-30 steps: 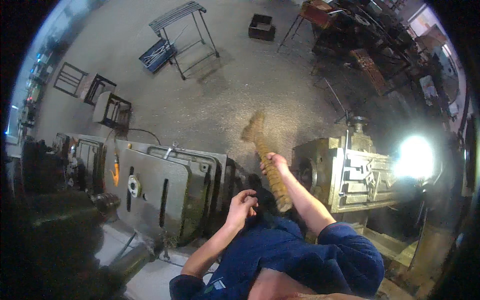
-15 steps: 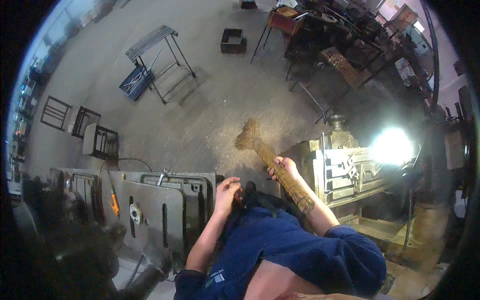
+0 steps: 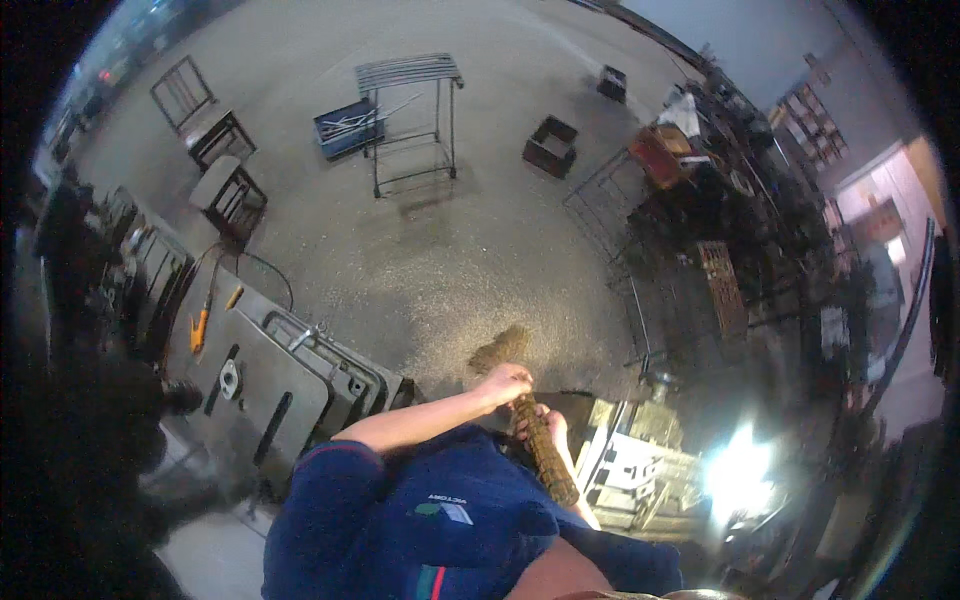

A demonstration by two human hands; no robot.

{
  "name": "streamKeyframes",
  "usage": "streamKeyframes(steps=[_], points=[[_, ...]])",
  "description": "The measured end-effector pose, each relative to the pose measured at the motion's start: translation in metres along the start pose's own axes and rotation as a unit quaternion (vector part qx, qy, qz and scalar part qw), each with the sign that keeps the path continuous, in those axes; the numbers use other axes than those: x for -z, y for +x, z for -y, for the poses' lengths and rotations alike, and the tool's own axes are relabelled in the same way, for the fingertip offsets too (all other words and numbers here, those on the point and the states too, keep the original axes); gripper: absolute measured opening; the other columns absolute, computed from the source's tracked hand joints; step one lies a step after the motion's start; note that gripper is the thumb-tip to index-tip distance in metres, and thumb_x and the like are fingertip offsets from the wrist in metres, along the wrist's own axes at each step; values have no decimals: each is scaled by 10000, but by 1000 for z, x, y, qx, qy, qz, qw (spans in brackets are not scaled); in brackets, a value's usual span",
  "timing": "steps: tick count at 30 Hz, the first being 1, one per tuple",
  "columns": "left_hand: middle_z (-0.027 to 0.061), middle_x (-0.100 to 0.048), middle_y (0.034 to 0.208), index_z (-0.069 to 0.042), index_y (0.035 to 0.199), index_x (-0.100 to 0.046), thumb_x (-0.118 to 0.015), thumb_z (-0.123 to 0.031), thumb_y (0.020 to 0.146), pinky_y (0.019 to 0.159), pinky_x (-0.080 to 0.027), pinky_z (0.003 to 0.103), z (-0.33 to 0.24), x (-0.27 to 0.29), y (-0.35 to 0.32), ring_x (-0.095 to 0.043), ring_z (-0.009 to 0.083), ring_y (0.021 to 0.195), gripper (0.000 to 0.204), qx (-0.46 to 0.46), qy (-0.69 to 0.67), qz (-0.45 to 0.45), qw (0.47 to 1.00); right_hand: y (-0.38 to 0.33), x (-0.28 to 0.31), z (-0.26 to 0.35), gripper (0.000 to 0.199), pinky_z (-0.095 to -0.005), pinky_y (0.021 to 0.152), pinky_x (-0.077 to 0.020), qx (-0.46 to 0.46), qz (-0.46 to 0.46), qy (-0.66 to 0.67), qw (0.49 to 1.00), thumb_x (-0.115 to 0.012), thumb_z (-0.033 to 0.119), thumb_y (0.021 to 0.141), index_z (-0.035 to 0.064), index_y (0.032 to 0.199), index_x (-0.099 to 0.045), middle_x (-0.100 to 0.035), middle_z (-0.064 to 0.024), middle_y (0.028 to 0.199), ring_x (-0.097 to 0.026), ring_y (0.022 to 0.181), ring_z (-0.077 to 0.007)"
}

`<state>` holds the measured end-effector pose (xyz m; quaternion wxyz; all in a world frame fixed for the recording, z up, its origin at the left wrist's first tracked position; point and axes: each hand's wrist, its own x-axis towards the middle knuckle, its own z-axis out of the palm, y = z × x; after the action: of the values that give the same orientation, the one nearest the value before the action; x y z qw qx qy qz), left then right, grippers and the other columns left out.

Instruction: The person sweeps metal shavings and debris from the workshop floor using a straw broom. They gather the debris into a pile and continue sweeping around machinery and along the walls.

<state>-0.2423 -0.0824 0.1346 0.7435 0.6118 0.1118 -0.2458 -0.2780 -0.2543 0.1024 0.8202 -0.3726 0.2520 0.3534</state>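
1. Since a second ago, the left hand (image 3: 505, 382) has come off the dark bundle at the person's chest and now closes round the upper part of the rough brown brush handle (image 3: 540, 450), just below its bristle head.
2. Right hand (image 3: 553, 428) sits just beneath the left one, wrapped round the same handle from the far side; only part of it shows behind the stick, but it plainly grips.
3. Between and below both hands the handle runs down toward the dark blue shirt (image 3: 440, 510), tilted, with the bristle head (image 3: 500, 350) pointing away from the body and hanging over the floor just beyond the left hand.
4. Left of the left hand stands a grey machine table (image 3: 270, 385) with slots in its top.
5. Right of the right hand lies a pale machine bed (image 3: 640, 470), and past it a glaring work lamp (image 3: 740, 470).
6. Well beyond the brush head, across the gritty concrete floor (image 3: 470, 250), stand a metal frame table (image 3: 410, 110) and a blue crate (image 3: 345, 125).
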Motion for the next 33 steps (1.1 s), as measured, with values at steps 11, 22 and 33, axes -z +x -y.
streamKeyframes(steps=[11, 22, 33], points=[[55, -540, 613, -5, 829, -555, -547, -101, 709, 377, -402, 253, -29, -35, 80, -470, 113, 443, 154, 47, 79, 114, 989, 9, 29, 5, 244, -309, 570, -422, -60, 72, 249, 964, -550, 257, 640, 102, 814, -479, -433, -197, 910, -466, 722, -217], [73, -551, 584, -8, 701, -571, -564, -114, 666, 363, -428, 278, -44, -53, 142, -515, 148, 449, 112, 11, 181, 196, 964, -4, 11, -2, 336, -318, 681, -415, 41, 42, 440, 896, -705, 267, 616, 77, 814, -510, -419, -161, 893, -448, 805, -226], [61, -544, 622, 0, 831, -564, -543, -112, 704, 373, -426, 266, -44, -26, 157, -492, 126, 445, 171, 65, 272, 242, 929, -9, 8, -4, 241, -310, 656, -430, 82, 70, 463, 880, -641, 214, 631, 108, 819, -534, -420, -161, 882, -457, 778, -212]])
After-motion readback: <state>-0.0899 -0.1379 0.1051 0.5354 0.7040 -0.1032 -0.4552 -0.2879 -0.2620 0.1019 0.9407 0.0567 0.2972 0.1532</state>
